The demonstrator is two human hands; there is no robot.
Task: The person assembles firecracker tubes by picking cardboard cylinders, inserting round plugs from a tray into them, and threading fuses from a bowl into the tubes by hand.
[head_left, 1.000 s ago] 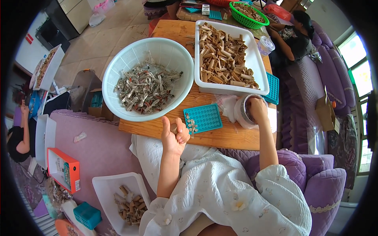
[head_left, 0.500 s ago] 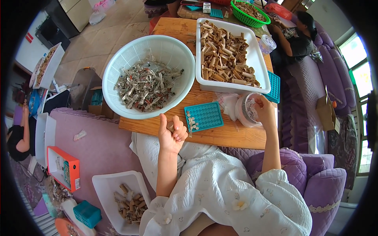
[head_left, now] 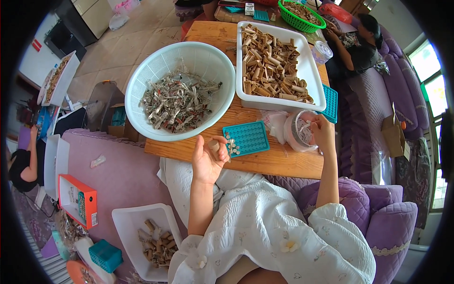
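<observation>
Between the curled fingers of the left hand (head_left: 206, 158) stands a small brown tube (head_left: 215, 146), its long axis roughly upright. Just right of that hand lies the teal tray (head_left: 247, 137). Farther right, the right hand (head_left: 323, 134) pinches something small at the clear tub (head_left: 299, 130), beside the tray.

You have two hands in view: left hand (head_left: 208, 158), right hand (head_left: 323, 134). On your surface (head_left: 265, 163): one white round basket (head_left: 142, 90), one white rectangular tray (head_left: 316, 80), two teal perforated trays (head_left: 248, 137) (head_left: 330, 104), one clear round container (head_left: 295, 132). Beside you: one smaller white tray (head_left: 127, 222), one orange box (head_left: 78, 201), one green basket (head_left: 283, 9).
</observation>
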